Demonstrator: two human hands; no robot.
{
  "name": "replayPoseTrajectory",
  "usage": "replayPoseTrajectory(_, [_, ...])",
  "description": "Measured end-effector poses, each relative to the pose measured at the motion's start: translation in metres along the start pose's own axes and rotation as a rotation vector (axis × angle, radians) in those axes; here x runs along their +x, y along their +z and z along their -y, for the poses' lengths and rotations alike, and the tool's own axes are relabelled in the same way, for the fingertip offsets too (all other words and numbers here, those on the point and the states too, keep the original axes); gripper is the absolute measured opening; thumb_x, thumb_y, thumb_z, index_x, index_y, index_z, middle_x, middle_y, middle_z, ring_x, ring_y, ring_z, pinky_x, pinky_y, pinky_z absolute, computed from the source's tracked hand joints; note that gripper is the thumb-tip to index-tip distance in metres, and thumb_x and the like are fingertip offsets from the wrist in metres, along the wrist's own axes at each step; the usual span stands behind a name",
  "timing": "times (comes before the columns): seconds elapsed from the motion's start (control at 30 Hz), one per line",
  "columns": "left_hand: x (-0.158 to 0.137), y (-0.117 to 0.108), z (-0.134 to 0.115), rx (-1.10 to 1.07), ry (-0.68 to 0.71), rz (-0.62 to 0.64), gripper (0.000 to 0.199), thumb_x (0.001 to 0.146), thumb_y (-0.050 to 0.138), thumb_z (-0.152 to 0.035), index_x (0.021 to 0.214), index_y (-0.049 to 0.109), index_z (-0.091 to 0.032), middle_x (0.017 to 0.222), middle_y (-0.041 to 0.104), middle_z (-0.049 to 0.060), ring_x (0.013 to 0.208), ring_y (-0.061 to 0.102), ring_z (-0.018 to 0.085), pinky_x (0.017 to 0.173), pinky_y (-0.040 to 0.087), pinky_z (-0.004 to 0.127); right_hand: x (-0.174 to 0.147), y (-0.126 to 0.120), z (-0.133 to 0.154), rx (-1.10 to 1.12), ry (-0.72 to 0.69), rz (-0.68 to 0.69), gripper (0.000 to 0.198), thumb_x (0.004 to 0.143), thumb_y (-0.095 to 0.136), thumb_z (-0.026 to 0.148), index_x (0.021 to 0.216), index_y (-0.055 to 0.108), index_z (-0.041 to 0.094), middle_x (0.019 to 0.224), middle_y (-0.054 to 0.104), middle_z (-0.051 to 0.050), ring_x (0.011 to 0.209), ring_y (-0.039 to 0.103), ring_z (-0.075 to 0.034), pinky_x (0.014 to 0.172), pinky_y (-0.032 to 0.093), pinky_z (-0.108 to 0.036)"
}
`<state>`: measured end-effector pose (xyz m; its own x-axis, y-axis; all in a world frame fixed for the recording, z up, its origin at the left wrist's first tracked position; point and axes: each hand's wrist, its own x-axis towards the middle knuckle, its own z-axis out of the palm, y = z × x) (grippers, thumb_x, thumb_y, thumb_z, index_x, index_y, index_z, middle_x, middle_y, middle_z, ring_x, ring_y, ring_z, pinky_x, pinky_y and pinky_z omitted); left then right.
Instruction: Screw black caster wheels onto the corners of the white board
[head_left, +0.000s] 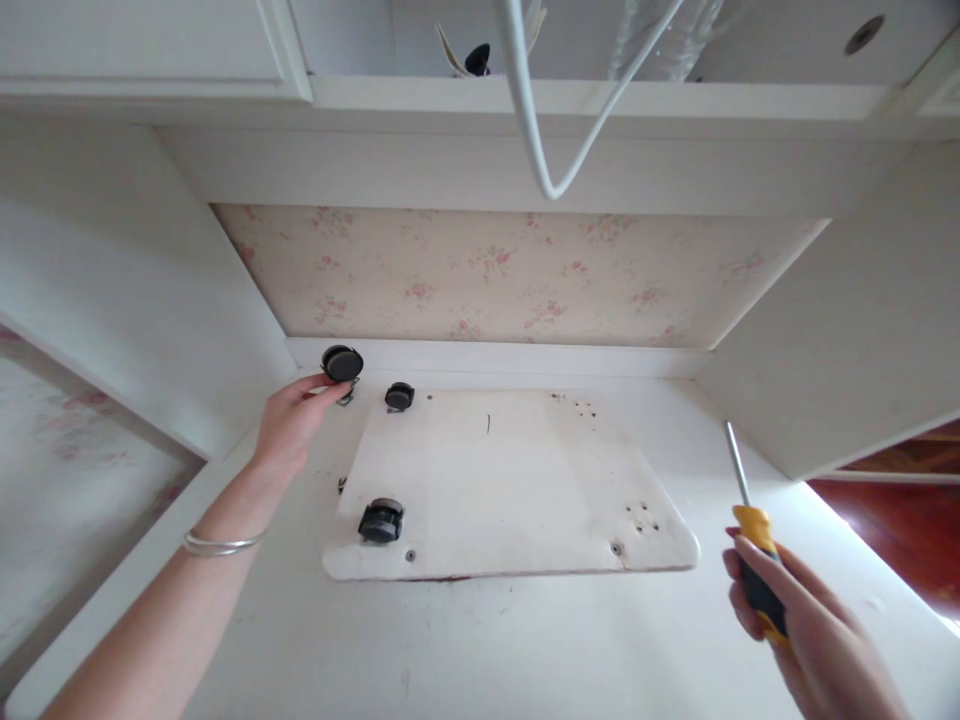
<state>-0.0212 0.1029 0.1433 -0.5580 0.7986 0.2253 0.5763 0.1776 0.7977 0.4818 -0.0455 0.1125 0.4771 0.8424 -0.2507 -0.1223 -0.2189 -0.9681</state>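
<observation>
My left hand (289, 425) pinches a black caster wheel (343, 363) near the back left of the white surface. On the right, my right hand (780, 600) is wrapped around the yellow and black handle of a screwdriver (756, 550), its metal shaft pointing up and away. Between the hands lies a white board (510, 480) with rounded front corners. Two more casters stand on its left side, one at the back corner (400, 396) and one at the front corner (381, 521). Groups of small screw holes (643, 517) mark its right corners.
A white cable (551, 188) hangs in a loop from above. Behind the surface is flowered wallpaper (487, 270), with white side panels (840, 300) and an upper cabinet (150, 50) around it. Clear plastic (664, 40) sits on the upper shelf.
</observation>
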Motion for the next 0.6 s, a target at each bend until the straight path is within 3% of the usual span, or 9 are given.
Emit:
replayPoseTrajectory(0.13, [-0.059, 0.018, -0.063, -0.105, 0.137, 0.163, 0.039, 0.073, 0.069, -0.054, 0.098, 0.075, -0.025, 0.068, 0.067, -0.004, 0.063, 0.055, 0.015, 0.059, 0.037, 0.026, 0.036, 0.012, 0.016, -0.100, -0.093, 0.131, 0.031, 0.079, 0.071, 0.048, 0.086, 0.062, 0.020, 0.074, 0.056, 0.002, 0.050, 0.043, -0.007, 0.043, 0.033, -0.020])
replayPoseTrajectory(0.2, [-0.088, 0.047, -0.096, -0.111, 0.150, 0.267, 0.030, 0.073, 0.070, -0.049, 0.087, 0.077, -0.025, 0.063, 0.066, -0.003, 0.061, 0.057, 0.016, 0.057, 0.038, 0.027, 0.048, 0.023, 0.024, -0.151, -0.105, 0.169, 0.034, 0.081, 0.067, 0.053, 0.083, 0.061, 0.019, 0.071, 0.056, 0.001, 0.046, 0.039, -0.006, 0.040, 0.028, -0.022])
replayPoseTrajectory(0.3, [-0.124, 0.103, -0.135, -0.099, 0.269, 0.372, 0.014, 0.075, 0.068, -0.033, 0.080, 0.078, -0.025, 0.084, 0.074, -0.001, 0.083, 0.065, 0.018, 0.072, 0.043, 0.026, 0.055, 0.037, 0.031, -0.286, -0.067, 0.188, 0.039, 0.080, 0.064, 0.057, 0.078, 0.061, 0.019, 0.054, 0.047, 0.004, 0.039, 0.034, -0.007, 0.037, 0.019, -0.023])
replayPoseTrajectory(0.43, [-0.148, 0.174, -0.156, 0.076, 0.267, 0.426, 0.018, 0.079, 0.062, -0.030, 0.087, 0.078, -0.026, 0.101, 0.074, 0.003, 0.087, 0.067, 0.019, 0.071, 0.044, 0.026, 0.050, 0.043, 0.029, -0.324, -0.058, 0.262, 0.037, 0.080, 0.064, 0.056, 0.078, 0.062, 0.019, 0.048, 0.044, 0.004, 0.038, 0.035, -0.008, 0.037, 0.020, -0.024])
replayPoseTrajectory(0.6, [-0.153, 0.232, -0.165, 0.138, 0.264, 0.414, 0.020, 0.081, 0.059, -0.030, 0.090, 0.077, -0.025, 0.104, 0.072, 0.007, 0.091, 0.066, 0.022, 0.072, 0.044, 0.030, 0.046, 0.037, 0.026, -0.439, -0.036, 0.283, 0.040, 0.083, 0.058, 0.058, 0.081, 0.064, 0.019, 0.040, 0.038, 0.006, 0.037, 0.033, -0.010, 0.039, 0.019, -0.025])
